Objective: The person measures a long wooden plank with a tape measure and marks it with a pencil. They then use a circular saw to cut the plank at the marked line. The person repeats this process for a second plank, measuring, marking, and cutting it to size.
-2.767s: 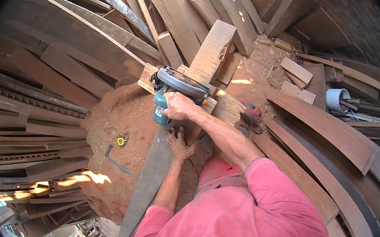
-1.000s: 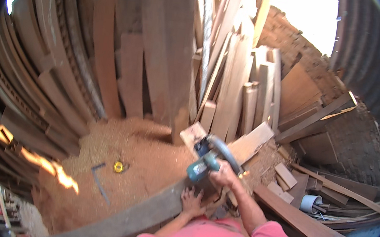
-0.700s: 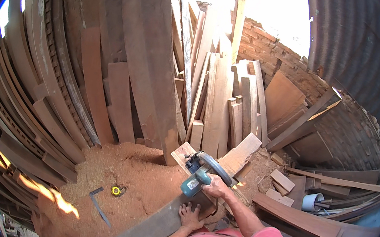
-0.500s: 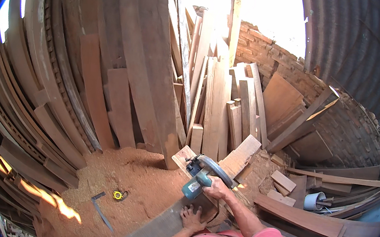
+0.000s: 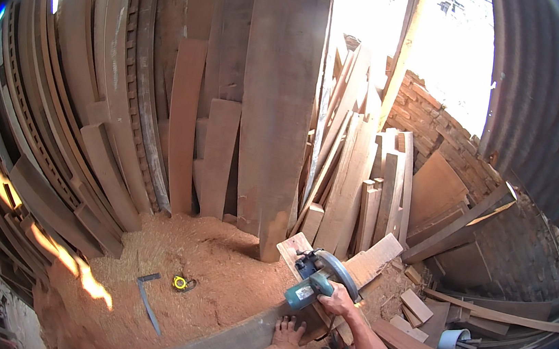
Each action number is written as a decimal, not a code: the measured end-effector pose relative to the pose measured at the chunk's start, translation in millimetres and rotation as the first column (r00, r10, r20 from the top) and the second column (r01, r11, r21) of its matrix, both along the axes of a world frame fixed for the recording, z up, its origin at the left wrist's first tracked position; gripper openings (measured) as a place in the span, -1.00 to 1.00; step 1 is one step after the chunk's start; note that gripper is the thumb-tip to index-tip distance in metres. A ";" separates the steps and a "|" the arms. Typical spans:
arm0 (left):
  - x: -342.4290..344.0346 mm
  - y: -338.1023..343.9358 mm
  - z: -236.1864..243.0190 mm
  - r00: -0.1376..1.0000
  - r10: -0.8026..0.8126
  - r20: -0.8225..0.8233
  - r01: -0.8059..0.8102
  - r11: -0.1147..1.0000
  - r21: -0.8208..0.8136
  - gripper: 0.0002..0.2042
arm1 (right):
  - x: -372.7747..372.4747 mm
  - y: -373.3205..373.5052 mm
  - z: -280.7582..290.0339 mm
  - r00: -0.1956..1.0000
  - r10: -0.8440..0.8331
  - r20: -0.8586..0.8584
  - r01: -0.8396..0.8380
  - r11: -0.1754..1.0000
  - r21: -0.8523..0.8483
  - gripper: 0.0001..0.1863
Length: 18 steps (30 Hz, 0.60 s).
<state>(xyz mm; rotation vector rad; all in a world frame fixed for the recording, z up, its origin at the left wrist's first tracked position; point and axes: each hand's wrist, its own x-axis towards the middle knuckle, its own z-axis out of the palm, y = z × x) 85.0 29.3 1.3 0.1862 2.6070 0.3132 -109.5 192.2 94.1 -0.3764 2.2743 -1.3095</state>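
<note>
My right hand (image 5: 340, 299) is wrapped round the handle of a teal and black circular saw (image 5: 311, 288). The saw sits over a pale rough board (image 5: 375, 258), whose two ends show on either side of the round blade guard. Below and left of the saw, my left hand (image 5: 288, 334) presses flat with spread fingers on a dark, wide plank (image 5: 223, 339). The saw and my right hand hide the middle of the pale board, and the blade's lower edge is out of sight.
A yellow tape measure (image 5: 180, 283) and a metal square (image 5: 148, 302) lie on the sawdust (image 5: 215, 257) to the left. Tall planks (image 5: 279, 105) lean at the back. Offcuts (image 5: 416, 307) and a white pot (image 5: 451, 340) stand at right, near a brick wall (image 5: 432, 109).
The whole view has swung, so the scene sits further right and lower. The saw stays over the pale board in my right hand, and my left hand stays flat on the plank.
</note>
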 end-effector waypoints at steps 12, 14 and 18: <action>-4.7 -6.3 -22.2 0.989 -0.138 -0.048 0.137 0.990 -0.024 -0.17 | 0.2 -4.8 13.8 0.996 -0.029 0.081 0.025 0.998 0.051 -0.59; -10.1 -6.8 10.4 0.993 -0.116 -0.020 0.116 0.993 0.024 -0.40 | 1.1 -5.5 17.1 0.996 -0.033 0.083 0.029 0.998 0.054 -0.60; -4.1 -7.6 -13.6 0.977 -0.176 -0.124 0.175 0.984 -0.013 -0.29 | 1.1 -5.2 12.8 1.000 -0.013 -0.013 0.013 0.999 0.051 -0.60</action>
